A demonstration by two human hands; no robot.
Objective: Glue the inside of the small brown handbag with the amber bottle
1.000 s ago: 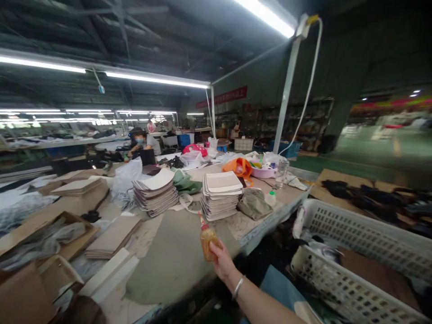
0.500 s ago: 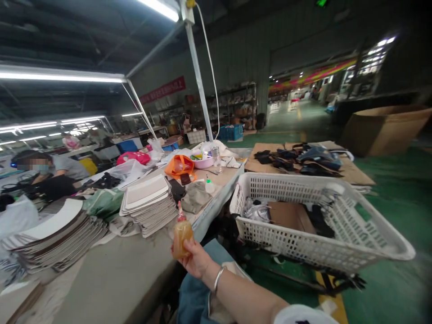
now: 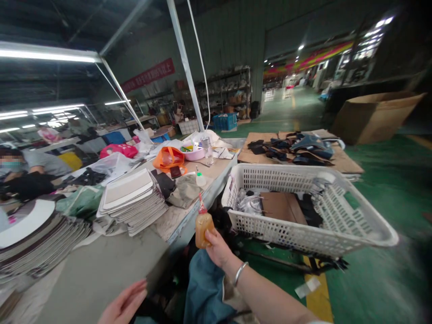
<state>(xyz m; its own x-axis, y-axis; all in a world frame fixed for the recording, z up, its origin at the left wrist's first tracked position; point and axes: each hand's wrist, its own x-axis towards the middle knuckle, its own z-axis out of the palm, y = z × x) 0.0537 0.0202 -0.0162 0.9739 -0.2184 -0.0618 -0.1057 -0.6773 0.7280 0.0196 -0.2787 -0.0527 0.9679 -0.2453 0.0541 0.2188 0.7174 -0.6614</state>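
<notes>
My right hand [image 3: 218,246], with a silver bangle on the wrist, grips a squeeze bottle [image 3: 204,229] of amber liquid, likely glue. The bottle stands upright with its red nozzle up, just off the table's edge. At the bottom, my left hand [image 3: 126,302] has its fingers stretched out and holds nothing. It is over the front of the grey work surface [image 3: 101,265]. Beyond it lies a stack of pale, flat pieces [image 3: 133,198], with a stack of curved pieces [image 3: 40,238] to its left.
A white plastic basket [image 3: 286,231] with brown board and bagged items stands to the right. Dark cut pieces [image 3: 297,147] lie on cardboard behind it. On the table are an orange bag [image 3: 168,159] and a small white bottle [image 3: 201,180]. A masked co-worker [image 3: 33,168] sits at far left.
My right hand has moved right with the bottle, from over the table to beyond its edge. My left hand has come into view at the bottom. The view has turned slightly.
</notes>
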